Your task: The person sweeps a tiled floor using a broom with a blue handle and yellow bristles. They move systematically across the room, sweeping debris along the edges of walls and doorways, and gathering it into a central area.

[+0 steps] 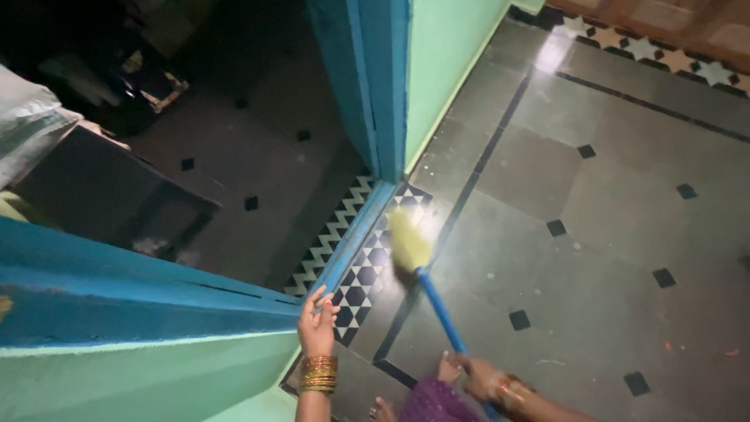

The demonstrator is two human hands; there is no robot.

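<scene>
nearest the camera, the right hand (478,380) is wrapped tight around the blue handle of the broom (426,281), gold bangles at the wrist. a bare foot (448,367) stands just left of that grip, touching the handle's line. left of the broom the left hand (316,322) rests against the edge of the blue door frame (355,227), fingers loosely spread, holding nothing. the broom's yellow-green head sits on the patterned floor strip right beside the frame's low sill. right of the broom the grey tiled floor (609,234) runs wide and open. past the broom head, the green wall (445,55) meets the floor; the dark room lies left of it.
</scene>
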